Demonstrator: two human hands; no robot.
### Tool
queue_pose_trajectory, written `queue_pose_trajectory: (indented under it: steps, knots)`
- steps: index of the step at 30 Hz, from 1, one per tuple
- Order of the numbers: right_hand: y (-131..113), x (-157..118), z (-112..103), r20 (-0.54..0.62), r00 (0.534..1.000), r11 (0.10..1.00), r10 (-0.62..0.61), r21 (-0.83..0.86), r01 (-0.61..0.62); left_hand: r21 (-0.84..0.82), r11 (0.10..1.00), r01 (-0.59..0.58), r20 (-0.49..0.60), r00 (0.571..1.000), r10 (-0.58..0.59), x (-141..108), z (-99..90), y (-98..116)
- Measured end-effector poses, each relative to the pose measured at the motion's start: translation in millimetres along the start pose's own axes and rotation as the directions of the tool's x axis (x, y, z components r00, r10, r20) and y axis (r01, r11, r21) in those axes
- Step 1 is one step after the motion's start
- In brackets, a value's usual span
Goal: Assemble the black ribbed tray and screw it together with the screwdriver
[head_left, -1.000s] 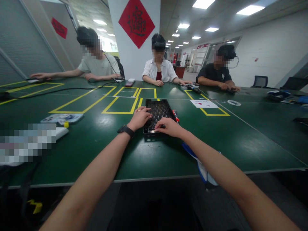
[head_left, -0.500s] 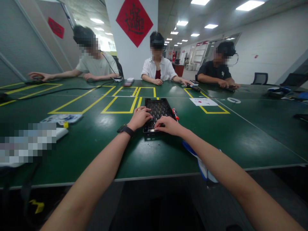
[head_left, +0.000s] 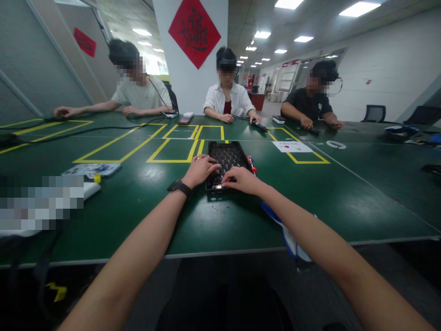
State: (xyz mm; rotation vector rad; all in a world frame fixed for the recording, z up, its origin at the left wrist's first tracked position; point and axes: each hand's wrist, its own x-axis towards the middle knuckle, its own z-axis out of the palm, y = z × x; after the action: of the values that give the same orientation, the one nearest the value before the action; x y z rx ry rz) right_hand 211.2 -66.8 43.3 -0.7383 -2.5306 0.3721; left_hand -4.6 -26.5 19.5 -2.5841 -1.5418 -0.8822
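A black tray (head_left: 237, 149) with rows of small shiny pieces or hollows lies on the green table in front of me. My left hand (head_left: 201, 170), with a dark watch at the wrist, reaches over the tray's left side, its thumb a little apart from its fingers and nothing visible between them. At the near end, my right hand (head_left: 241, 178) is closed in a pinch low inside the tray. Whatever its fingertips hold is too small to make out. A small whitish piece (head_left: 218, 186) shows just left of them. Against the tray's right side lies a red-handled tool (head_left: 251, 163), partly hidden.
Yellow tape outlines mark the green table (head_left: 158, 220). A blue-and-white object (head_left: 289, 236) lies under my right forearm at the near edge. A paper sheet (head_left: 291, 146) and a white ring (head_left: 336, 145) lie to the right. Three people sit across the table.
My hands and the tray stay almost in place. Across the table, the middle person's hand has moved left with a dark tool, and the left person's outstretched hand has shifted right. The view tilts slightly.
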Motion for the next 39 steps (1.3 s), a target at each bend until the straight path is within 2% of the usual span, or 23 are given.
queue_pose_trajectory:
  steps: [7,11,18,22,39]
  knots:
    - [5.6,0.1,3.6,-0.011,1.000,1.000,0.008,-0.021,-0.009,0.061,0.998,-0.029,0.006,1.000,0.028,-1.3,-2.5,2.6]
    - [4.4,-0.2,2.5,-0.006,1.000,1.000,0.015,-0.022,-0.015,0.050,0.998,-0.033,0.023,0.999,0.032,-1.7,-3.3,3.5]
    - [4.5,-1.4,3.1,-0.008,1.000,1.000,0.016,-0.014,-0.016,0.018,0.998,-0.063,-0.009,0.998,0.063,-2.0,-3.2,3.9]
    - [4.1,-0.9,3.4,-0.010,1.000,1.000,0.002,-0.011,-0.002,-0.006,0.997,-0.077,0.017,0.997,0.077,-1.4,-3.3,3.7]
    - [4.4,-0.5,3.5,-0.011,1.000,1.000,0.013,-0.022,-0.013,0.017,1.000,-0.014,0.020,1.000,0.014,0.9,-1.9,4.8]
